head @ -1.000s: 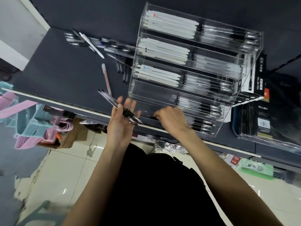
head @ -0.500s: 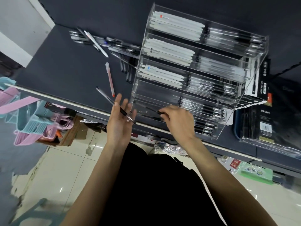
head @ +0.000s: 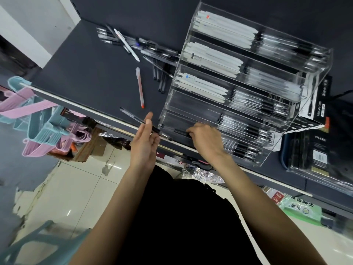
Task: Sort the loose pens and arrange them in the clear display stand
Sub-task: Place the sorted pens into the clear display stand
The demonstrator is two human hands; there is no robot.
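step: black-capped clear pen being laid in near left tray of clear acrylic tiered display stand | right hand: fingers curled, pinching it | left hand: one spare clear pen held, fingers nearly straight | advice: pen to be kept parallel with neighbours

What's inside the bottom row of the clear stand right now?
In the stand's bottom row, black-and-clear pens fill the right side. The right hand lays another pen into the left side; its fingers cover that pen's end and whatever lies beneath them.
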